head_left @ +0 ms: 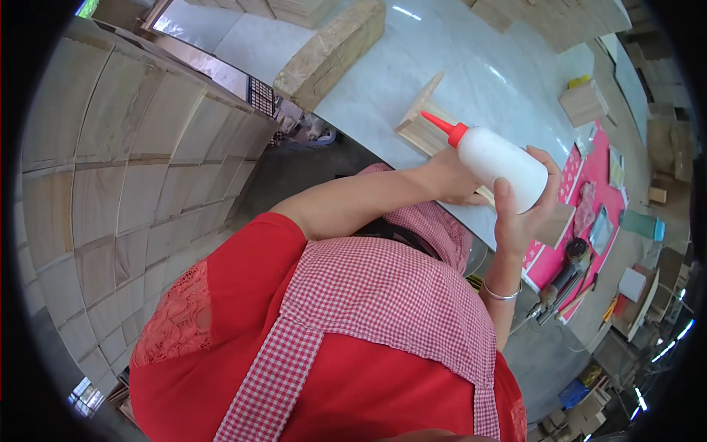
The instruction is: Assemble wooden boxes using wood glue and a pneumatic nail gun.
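My right hand [520, 227], a silver bangle at its wrist, grips a white squeeze bottle [501, 160] with a red cap and long pointed nozzle. The bottle is tilted, its nozzle aimed up and left above a light wooden assembly [420, 136]. That assembly lies at the near edge of the table and has a thin panel [427, 96] standing up at its far end. My left arm reaches across my front, and my left hand [451, 177] is closed on the near part of the wood. Some of its fingers are hidden behind the bottle.
A long block wrapped in brown tape [331, 55] lies on the glossy table [398, 44]. Stacked wooden boxes [147, 147] rise at left. On the right are a small wooden box [585, 102], a pink sheet [571, 210], an air tool [563, 283] and a hammer [578, 298].
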The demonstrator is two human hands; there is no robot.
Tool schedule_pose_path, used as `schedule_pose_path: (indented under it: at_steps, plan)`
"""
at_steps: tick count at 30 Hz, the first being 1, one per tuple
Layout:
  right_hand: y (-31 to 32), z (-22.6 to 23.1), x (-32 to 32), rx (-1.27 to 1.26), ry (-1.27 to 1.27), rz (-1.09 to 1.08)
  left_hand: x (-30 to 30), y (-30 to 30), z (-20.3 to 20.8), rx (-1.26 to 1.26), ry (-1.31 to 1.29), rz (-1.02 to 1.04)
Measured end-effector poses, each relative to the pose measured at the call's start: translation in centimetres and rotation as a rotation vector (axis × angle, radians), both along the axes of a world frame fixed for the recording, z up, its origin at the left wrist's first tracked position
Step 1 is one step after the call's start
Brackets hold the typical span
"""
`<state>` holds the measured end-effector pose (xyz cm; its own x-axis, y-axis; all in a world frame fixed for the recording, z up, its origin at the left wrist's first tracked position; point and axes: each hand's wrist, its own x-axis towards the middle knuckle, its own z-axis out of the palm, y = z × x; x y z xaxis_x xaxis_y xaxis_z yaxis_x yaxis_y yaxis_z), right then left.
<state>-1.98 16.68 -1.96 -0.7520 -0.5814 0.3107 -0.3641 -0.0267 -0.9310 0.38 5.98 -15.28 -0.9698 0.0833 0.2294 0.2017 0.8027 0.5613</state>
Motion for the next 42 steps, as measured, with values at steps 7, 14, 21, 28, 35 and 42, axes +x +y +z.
schedule_pose_path:
  at_steps: [7, 14, 21, 28, 35, 42]
  plan:
    - [-0.1, 0.1, 0.5, 0.030, 0.144, 0.058, 0.5, 0.1, -0.4, -0.027, 0.220, 0.069]
    - [-0.3, 0.5, 0.4, 0.074, 0.161, 0.032, 0.7, 0.0, 0.3, 0.026, 0.155, 0.036]
    - [-1.1, 0.8, -0.2, 0.099, 0.151, -0.003, -0.6, 0.0, 0.6, 0.217, 0.105, -0.001]
    - [-2.5, 0.3, -1.4, 0.057, 0.239, -0.107, -0.1, 0.3, -0.1, 0.079, 0.176, 0.048]
    - [-4.1, 0.5, -2.0, 0.037, 0.193, -0.194, 0.6, -0.2, 1.5, -0.072, 0.114, 0.025]
    - [-3.1, 0.8, -1.3, 0.048, 0.165, -0.164, 0.1, 0.1, 0.6, 0.034, 0.117, 0.020]
